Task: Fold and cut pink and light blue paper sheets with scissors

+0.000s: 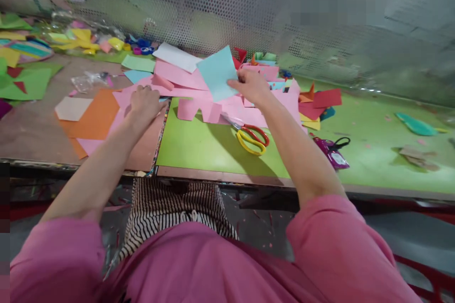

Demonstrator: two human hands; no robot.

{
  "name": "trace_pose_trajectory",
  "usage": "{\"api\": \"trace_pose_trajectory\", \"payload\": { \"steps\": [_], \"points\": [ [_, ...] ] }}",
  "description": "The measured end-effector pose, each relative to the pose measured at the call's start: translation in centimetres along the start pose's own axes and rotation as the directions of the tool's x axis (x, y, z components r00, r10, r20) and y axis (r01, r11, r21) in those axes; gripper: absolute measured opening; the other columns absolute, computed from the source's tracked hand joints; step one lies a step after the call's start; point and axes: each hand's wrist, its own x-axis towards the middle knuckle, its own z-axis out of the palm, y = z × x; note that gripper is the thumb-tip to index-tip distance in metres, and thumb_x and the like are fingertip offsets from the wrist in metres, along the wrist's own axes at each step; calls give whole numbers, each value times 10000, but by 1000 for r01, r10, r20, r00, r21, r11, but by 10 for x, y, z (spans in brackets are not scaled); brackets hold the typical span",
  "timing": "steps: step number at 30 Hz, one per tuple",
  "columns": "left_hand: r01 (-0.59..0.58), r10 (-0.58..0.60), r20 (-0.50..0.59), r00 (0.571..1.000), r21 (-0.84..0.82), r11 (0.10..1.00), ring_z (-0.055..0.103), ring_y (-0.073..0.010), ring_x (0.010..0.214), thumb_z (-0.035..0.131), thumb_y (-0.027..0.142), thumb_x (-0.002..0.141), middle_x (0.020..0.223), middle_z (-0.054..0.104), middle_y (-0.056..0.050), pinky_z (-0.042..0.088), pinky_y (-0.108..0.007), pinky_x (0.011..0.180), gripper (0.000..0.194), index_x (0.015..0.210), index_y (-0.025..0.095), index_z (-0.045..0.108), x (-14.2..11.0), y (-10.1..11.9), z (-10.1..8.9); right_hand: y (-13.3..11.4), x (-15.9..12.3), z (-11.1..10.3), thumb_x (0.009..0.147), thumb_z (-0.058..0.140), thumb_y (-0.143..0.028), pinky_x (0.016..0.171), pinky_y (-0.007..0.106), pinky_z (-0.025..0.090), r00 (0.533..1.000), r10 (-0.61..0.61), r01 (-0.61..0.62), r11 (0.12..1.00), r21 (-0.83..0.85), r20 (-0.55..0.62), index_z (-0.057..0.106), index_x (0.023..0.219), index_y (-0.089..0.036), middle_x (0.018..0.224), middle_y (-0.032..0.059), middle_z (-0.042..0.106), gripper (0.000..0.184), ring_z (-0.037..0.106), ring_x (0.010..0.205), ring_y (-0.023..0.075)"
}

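Observation:
My right hand [254, 86] pinches the edge of a light blue sheet of paper [216, 75], raised above a pile of pink paper [183, 77]. My left hand [144, 103] rests on pink paper at the pile's left side, its fingers curled down; what they hold, if anything, is hidden. Below the blue sheet lies a pink paper cutout with notches [199, 110]. Scissors [251, 139] with one red and one yellow handle lie on the green tabletop, blades under the pink paper's edge.
Orange paper [97, 116] lies left of my left hand. A purple case with a black strap [332, 153] sits beside my right forearm. Red paper [327, 98] and a teal leaf-shaped piece [415, 124] are farther right. A perforated metal screen [213, 4] rises behind the table.

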Motion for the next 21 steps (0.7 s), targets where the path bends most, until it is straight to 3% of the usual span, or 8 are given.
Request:
{"api": "trace_pose_trajectory", "payload": {
  "steps": [2,5,7,12,17,21],
  "points": [
    [2,-2,-4,1000,-7,1000,576,-370,1218,501,318,971,1285,655,-242,471,-430,969,391,1192,59,694,8,-1,4,16,9,6,838,655,-321,864,433,501,999,40,-40,999,2,-33,639,982,-179,959,82,687,202,626,868,239],
    [11,-12,-49,999,-30,999,616,-352,1172,419,217,968,1243,681,-219,493,-439,938,373,1183,87,696,10,-1,13,20,-6,17,831,661,-318,902,437,523,996,-64,66,997,28,-68,638,1171,-153,1159,129,687,378,645,947,239],
    [21,-24,-71,997,-46,999,647,-361,1118,383,225,979,1198,697,-234,504,-458,898,392,1173,86,694,9,0,19,10,-25,22,856,652,-325,905,428,531,985,-159,161,986,30,-71,633,1220,-150,1220,150,672,405,646,971,237],
    [-11,9,-61,998,-44,999,681,-382,971,344,455,1003,1062,729,-268,494,-466,789,532,1039,97,735,-2,0,32,-28,-64,32,958,563,-390,968,459,508,933,-359,359,933,31,-5,630,1241,-163,1255,155,663,368,630,1079,270],
    [-187,197,-136,971,80,979,650,-345,1019,354,337,972,1049,743,-219,455,-440,826,429,903,164,740,-22,-11,42,-44,-87,49,982,550,-343,1043,441,458,886,-459,459,888,20,59,612,1252,-181,1271,121,660,321,586,1185,269],
    [-167,180,-127,975,107,980,669,-311,924,285,224,977,969,746,-215,443,-422,810,449,962,134,724,-32,-13,42,-49,-98,60,990,566,-344,1030,435,472,875,-467,472,881,-12,129,605,1275,-176,1278,128,658,334,579,1194,279]
  ]
}}
